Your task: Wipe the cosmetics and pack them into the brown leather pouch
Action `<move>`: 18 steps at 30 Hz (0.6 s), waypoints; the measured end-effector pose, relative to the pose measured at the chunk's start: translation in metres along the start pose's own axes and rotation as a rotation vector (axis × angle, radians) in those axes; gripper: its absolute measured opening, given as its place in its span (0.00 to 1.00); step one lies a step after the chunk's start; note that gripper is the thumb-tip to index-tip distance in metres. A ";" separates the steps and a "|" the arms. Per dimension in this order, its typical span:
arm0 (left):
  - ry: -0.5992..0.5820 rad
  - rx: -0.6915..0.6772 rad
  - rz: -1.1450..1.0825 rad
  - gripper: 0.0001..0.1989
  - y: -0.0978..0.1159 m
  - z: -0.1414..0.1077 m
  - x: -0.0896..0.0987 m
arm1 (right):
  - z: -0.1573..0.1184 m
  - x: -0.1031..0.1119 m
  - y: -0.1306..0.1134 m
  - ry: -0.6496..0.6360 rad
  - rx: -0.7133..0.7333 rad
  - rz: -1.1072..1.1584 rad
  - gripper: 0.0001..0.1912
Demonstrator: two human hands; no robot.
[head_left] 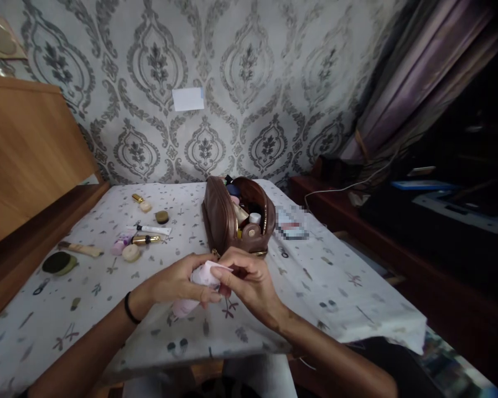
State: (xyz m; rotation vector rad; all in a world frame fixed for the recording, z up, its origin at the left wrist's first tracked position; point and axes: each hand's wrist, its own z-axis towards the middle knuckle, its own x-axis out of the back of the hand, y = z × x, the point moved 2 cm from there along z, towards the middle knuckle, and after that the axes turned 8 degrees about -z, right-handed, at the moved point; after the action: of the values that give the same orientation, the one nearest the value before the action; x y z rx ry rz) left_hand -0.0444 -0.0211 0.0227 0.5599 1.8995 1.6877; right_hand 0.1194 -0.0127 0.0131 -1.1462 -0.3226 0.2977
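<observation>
A pale pink item [185,307], perhaps a small bottle or tube, is wrapped in the fingers of my left hand [178,283], above the front part of the table. My right hand [251,284] pinches a thin pink-white flap [216,266] at its upper end. Just beyond my hands stands a brown cosmetic bag [221,218], unzipped, with a white-capped jar [254,218] and other small items inside. The exact shape of the pink item is partly hidden by my fingers.
On the left of the patterned tablecloth [149,331] lie a brush [83,249], a dark round compact [57,262], a gold tube [145,240], a white tube [155,230] and small jars. A blurred packet [291,224] lies right of the bag.
</observation>
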 end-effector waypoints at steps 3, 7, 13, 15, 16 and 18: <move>0.042 0.029 0.133 0.16 -0.006 -0.013 0.001 | -0.004 0.002 -0.003 0.054 -0.008 -0.004 0.16; 0.101 0.082 0.194 0.19 -0.021 -0.032 0.008 | -0.011 0.008 -0.007 0.153 -0.024 0.022 0.16; 0.217 0.198 -0.038 0.30 -0.037 -0.035 0.022 | -0.020 0.016 -0.004 0.085 -0.124 0.070 0.14; 0.259 0.199 -0.070 0.34 -0.038 -0.027 0.024 | -0.019 0.022 -0.002 0.061 -0.134 0.049 0.17; 0.269 0.188 -0.075 0.34 -0.037 -0.022 0.024 | -0.018 0.025 0.000 0.053 -0.134 0.041 0.18; 0.290 0.148 -0.091 0.34 -0.035 -0.013 0.022 | -0.017 0.031 0.003 0.044 -0.132 0.046 0.19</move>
State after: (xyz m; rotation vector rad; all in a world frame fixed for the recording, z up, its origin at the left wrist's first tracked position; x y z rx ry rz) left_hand -0.0679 -0.0215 -0.0130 0.2888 2.2329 1.6502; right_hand 0.1543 -0.0138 0.0065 -1.2892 -0.2810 0.2947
